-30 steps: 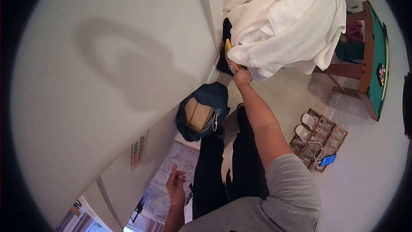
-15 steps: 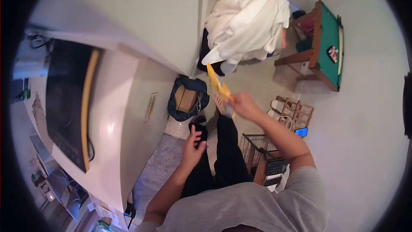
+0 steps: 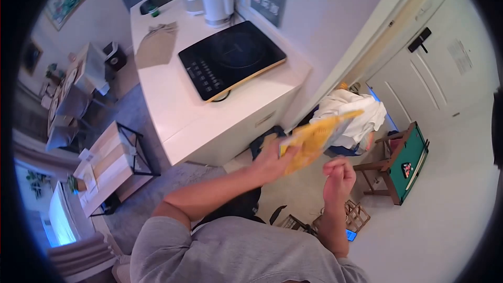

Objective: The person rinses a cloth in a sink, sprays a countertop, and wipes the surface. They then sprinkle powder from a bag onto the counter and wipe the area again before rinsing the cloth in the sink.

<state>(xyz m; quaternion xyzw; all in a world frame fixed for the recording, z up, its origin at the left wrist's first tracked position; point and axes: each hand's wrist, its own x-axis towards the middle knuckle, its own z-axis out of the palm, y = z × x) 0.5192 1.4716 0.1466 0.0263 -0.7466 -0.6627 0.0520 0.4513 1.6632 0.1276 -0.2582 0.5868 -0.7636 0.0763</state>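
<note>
While the white counter (image 3: 209,120) stretches from 11 o'clock toward the middle of the view, a white door (image 3: 435,81) with a black handle stands at 2 o'clock. At 9 o'clock, a low wooden table (image 3: 112,165) on a black frame sits well apart from the counter. Beyond the hands, at 3 o'clock, white cloth (image 3: 367,112) lies heaped near the door, and a small pool table (image 3: 412,165) with green felt is close by, just past 3 o'clock. On the counter, toward 12 o'clock, a black induction cooktop (image 3: 236,52) lies flat; a white kettle (image 3: 212,2) stands upright near its 11 o'clock edge, and a beige cloth (image 3: 157,45) lies at its 10 o'clock side. The yellow packet (image 3: 315,139), blurred and tilted, is held up in the air at 3 o'clock, in front of the white cloth. Pinching its near end between thumb and fingers is the left hand (image 3: 276,162). At 4 o'clock the right hand (image 3: 339,176) is raised near the packet but apart from it, its fingers curled inward; whether their tips meet the thumb cannot be told. Smallest, a blue-lit phone (image 3: 351,235) shows at 5 o'clock, beside the right forearm.
</note>
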